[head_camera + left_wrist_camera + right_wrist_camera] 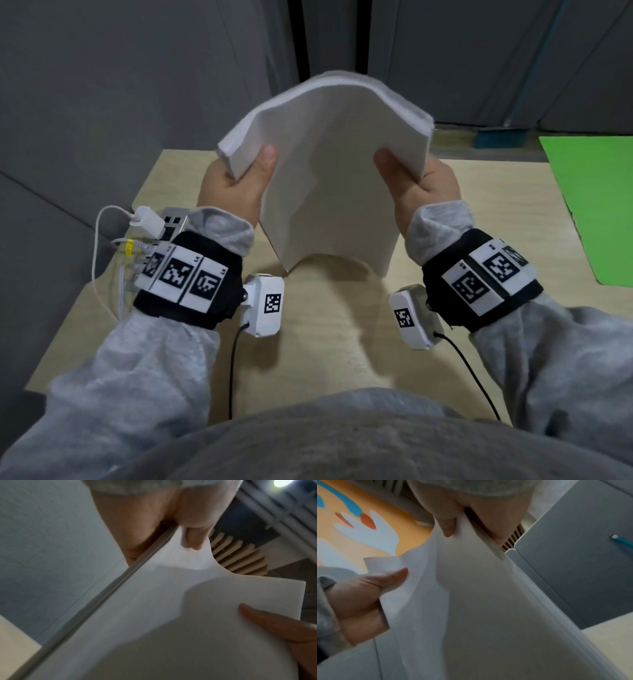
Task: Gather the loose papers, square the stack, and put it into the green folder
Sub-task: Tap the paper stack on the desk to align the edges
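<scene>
A thick stack of white papers (325, 178) stands upright over the table, bowed toward me, its lower edge just above the wood. My left hand (239, 181) grips its left edge, thumb on the near face. My right hand (418, 185) grips the right edge the same way. In the left wrist view the papers (171, 615) fill the frame, with my left hand (171, 524) clamping the edge. The right wrist view shows the papers (488, 601) under my right hand (471, 513). The green folder (596, 205) lies flat at the table's right side.
The light wooden table (329, 325) carries a power strip with a white charger and cables (150, 222) at its left edge. Grey partition walls (102, 85) stand behind and to the left. A blue item (500, 137) sits at the far edge near the folder.
</scene>
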`<action>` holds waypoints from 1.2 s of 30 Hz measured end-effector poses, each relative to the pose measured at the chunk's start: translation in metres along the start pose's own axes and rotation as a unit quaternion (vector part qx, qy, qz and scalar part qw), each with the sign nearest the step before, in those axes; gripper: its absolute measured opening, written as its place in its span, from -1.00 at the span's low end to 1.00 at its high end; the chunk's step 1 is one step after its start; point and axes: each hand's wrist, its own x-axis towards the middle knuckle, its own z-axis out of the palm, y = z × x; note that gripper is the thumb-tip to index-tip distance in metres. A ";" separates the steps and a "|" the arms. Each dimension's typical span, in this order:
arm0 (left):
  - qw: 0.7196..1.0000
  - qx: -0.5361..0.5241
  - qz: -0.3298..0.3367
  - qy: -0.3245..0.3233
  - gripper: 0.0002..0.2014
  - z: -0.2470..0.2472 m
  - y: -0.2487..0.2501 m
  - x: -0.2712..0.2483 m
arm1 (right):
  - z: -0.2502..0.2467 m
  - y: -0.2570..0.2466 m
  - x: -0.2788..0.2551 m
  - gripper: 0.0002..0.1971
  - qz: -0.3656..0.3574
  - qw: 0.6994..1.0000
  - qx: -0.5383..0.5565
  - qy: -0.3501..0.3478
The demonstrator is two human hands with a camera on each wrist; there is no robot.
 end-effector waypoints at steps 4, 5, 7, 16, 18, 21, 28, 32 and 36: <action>0.997 -0.030 0.067 -0.008 -0.92 -0.009 0.006 0.004 | -0.007 -0.004 0.006 -0.85 -0.028 0.997 0.065 0.026; 0.997 -0.024 0.075 -0.028 -0.85 -0.011 0.005 0.005 | -0.010 -0.001 0.008 -0.79 -0.022 0.997 0.065 0.027; 0.998 -0.003 0.040 -0.052 -0.72 -0.011 -0.003 0.005 | -0.013 0.008 0.011 -0.74 0.010 0.999 0.042 0.021; 0.998 0.036 -0.051 -0.009 -0.85 -0.004 -0.010 -0.001 | -0.015 0.017 0.011 -0.90 0.096 0.995 -0.016 -0.014; 0.999 0.014 -0.034 -0.010 -0.93 -0.010 -0.011 0.003 | -0.017 0.013 0.012 -0.85 0.080 0.997 -0.004 -0.010; 0.997 0.037 -0.065 -0.007 -0.88 -0.012 -0.020 0.003 | -0.017 0.020 0.012 -0.82 0.087 0.995 -0.034 -0.028; 0.991 0.094 -0.092 0.021 -0.76 -0.010 -0.022 -0.002 | -0.011 0.030 0.010 -0.90 0.121 0.991 -0.056 -0.022; 0.997 0.054 -0.061 0.004 -0.87 -0.015 -0.021 -0.001 | -0.015 0.035 0.010 -0.84 0.106 0.993 -0.058 -0.016; 0.981 0.116 -0.152 -0.027 -0.81 -0.007 -0.036 -0.009 | -0.015 0.045 0.007 -0.65 0.150 0.977 -0.135 -0.061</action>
